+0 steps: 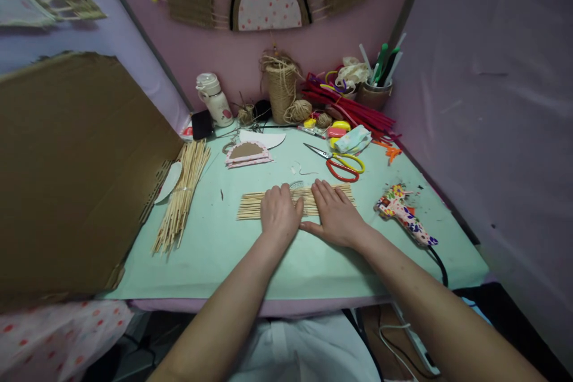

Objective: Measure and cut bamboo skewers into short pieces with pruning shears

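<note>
A row of thin wooden sticks (249,206) lies side by side across the table in front of me. My left hand (280,212) rests on the row with its fingers curled down over the sticks and its thumb pointing to the right. Flat on the right part of the row lies my right hand (338,215), fingers stretched forward and thumb out toward the left hand. A clear protractor (296,185) shows partly between the hands, at the sticks' far edge. The sticks under both palms are hidden.
Scissors (342,166) lie beyond my right hand, a patterned glue gun (405,215) with a cord to its right. A tied stick bundle (181,200) and a cardboard sheet (80,179) are left. Twine (281,92), a bottle (215,98) and a tool pot (375,95) stand behind.
</note>
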Tool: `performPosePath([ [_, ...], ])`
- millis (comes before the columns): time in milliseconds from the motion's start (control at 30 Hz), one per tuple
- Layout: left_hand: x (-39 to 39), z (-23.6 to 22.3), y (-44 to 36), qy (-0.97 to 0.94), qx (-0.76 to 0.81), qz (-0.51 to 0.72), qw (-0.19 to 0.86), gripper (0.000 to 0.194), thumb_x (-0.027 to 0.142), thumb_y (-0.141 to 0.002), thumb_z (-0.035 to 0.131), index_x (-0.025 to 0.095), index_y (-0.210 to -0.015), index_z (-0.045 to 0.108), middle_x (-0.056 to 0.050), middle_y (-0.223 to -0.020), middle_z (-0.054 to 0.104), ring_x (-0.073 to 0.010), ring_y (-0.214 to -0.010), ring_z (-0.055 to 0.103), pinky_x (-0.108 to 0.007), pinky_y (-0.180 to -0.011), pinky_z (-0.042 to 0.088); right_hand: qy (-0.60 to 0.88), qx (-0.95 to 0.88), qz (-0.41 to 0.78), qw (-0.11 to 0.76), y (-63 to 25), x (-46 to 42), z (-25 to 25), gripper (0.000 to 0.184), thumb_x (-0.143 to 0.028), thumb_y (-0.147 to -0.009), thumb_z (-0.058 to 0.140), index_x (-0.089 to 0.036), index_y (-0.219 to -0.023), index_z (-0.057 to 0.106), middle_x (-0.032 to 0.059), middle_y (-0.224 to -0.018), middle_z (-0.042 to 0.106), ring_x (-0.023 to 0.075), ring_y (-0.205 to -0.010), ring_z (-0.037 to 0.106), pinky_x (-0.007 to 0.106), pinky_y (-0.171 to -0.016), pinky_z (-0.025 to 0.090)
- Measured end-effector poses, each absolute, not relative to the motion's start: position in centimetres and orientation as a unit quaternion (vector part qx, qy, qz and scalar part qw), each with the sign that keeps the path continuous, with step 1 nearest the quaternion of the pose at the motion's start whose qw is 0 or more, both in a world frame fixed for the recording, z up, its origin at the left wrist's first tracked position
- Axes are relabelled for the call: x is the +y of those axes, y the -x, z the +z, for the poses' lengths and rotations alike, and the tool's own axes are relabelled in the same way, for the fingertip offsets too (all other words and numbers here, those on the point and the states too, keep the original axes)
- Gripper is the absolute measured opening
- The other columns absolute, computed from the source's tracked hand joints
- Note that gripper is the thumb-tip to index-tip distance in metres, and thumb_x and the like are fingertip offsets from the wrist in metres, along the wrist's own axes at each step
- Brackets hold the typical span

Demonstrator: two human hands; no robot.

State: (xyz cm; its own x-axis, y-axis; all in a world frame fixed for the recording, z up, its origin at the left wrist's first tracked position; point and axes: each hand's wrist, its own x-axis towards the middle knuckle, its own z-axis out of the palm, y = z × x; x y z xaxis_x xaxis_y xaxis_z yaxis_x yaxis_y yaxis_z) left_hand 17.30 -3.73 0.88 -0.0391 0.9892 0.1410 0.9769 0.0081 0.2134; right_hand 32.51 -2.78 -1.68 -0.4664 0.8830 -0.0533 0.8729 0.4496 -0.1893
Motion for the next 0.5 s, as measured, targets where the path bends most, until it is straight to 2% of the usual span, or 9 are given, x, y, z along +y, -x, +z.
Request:
performPosePath([
  [133,-4.0,1.3,-16.5,-0.710,0.680,0.174,0.052,0.037,0.039,-0.087,0.056,0.014,-0.114,0.059,-0.017,-0.112,0.058,-0.0322,-0.109,0.051,-0.047,-0.094,0.042,0.515,-0.851,0.095,0.035,-32.6,-2.7,-1.9,0.100,-0.075,-0.083,0.029,-0.004,-0.151,0.017,0.0189,-0.158,0.016,0.0292,-0.147,0.009,0.048,-0.118,0.013],
  [300,-3.2,1.1,-14.5,-0.827,0.518,0.180,0.125,0.042,0.027,-0.088,0.053,0.018,-0.130,0.053,-0.013,-0.147,0.043,-0.0280,-0.137,0.035,-0.048,-0.111,0.032,0.518,-0.849,0.103,0.030,-32.6,-2.8,-1.6,0.102,-0.077,-0.082,0.028,-0.003,-0.151,0.019,0.0191,-0.158,0.014,0.0298,-0.147,0.010,0.047,-0.118,0.013],
  [367,-2.8,0.8,-14.1,-0.853,0.478,0.152,0.145,0.044,0.027,-0.092,0.047,0.018,-0.135,0.048,-0.012,-0.151,0.039,-0.0254,-0.142,0.030,-0.048,-0.115,0.028,0.517,-0.849,0.103,0.028,-32.5,-2.8,-1.5,0.100,-0.076,-0.083,0.028,-0.003,-0.151,0.019,0.0190,-0.158,0.014,0.0297,-0.147,0.010,0.048,-0.118,0.014],
  [500,-2.5,0.2,-14.0,-0.861,0.469,0.122,0.155,0.044,0.025,-0.096,0.038,0.013,-0.137,0.047,-0.013,-0.151,0.038,-0.0226,-0.142,0.030,-0.043,-0.117,0.025,0.517,-0.850,0.099,0.019,-32.5,-2.8,-1.5,0.100,-0.076,-0.083,0.028,-0.002,-0.151,0.019,0.0183,-0.159,0.012,0.0287,-0.148,0.008,0.047,-0.118,0.012],
])
